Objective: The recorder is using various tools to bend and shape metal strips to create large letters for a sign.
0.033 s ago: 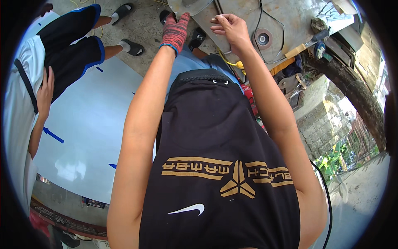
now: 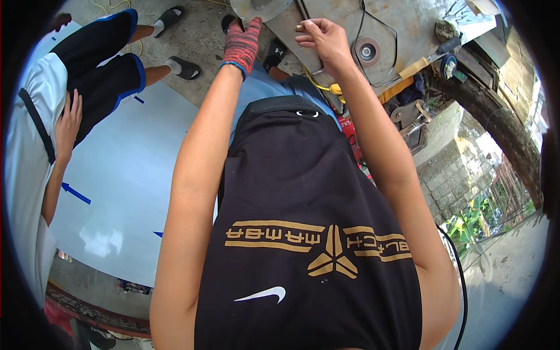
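A red-and-grey knit glove with a blue cuff covers my left hand. Its thumb and fingers are closed around the near edge of a curved, pale grey plate, cut off by the top of the picture. My right hand is bare, hovering over the near left part of a metal worktable. Its fingers are curled and its thumb is pressed in; whatever they pinch is too small or hidden to name. A dark rod lies just beyond those fingers.
On the table are a round abrasive disc and a black cable. A wooden-handled tool rests by the right edge. A yellow cord hangs below my right wrist. Another person stands at left by a white sheet.
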The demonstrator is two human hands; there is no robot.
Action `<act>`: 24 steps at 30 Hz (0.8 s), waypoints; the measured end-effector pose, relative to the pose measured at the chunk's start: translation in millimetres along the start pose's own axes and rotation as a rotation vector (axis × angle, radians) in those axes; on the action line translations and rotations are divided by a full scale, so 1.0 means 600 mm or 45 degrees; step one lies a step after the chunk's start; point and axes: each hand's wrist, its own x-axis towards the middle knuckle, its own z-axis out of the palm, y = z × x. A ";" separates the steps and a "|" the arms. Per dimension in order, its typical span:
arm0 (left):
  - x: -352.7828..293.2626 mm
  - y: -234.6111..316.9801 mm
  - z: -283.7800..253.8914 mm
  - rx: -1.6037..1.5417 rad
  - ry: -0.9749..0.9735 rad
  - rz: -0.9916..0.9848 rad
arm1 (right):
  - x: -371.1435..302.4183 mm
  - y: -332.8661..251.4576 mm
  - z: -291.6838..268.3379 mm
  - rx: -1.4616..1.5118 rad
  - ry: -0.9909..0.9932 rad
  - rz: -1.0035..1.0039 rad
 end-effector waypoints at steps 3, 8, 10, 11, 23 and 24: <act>-0.020 0.054 0.006 -0.140 -0.100 -0.224 | -0.011 0.012 -0.025 0.069 0.062 -0.029; -0.018 0.055 0.004 -0.135 -0.079 -0.251 | -0.025 0.030 -0.023 0.096 0.090 -0.020; -0.016 0.052 -0.001 -0.133 -0.068 -0.248 | -0.033 0.040 -0.014 0.099 0.098 -0.016; -0.015 0.051 -0.002 -0.130 -0.072 -0.247 | -0.035 0.044 -0.010 0.082 0.088 -0.036; -0.007 0.043 -0.009 -0.177 -0.128 -0.213 | -0.004 0.036 0.101 0.548 -0.226 0.146; -0.008 0.046 -0.008 -0.078 -0.119 -0.148 | 0.003 0.038 0.106 0.611 -0.235 0.148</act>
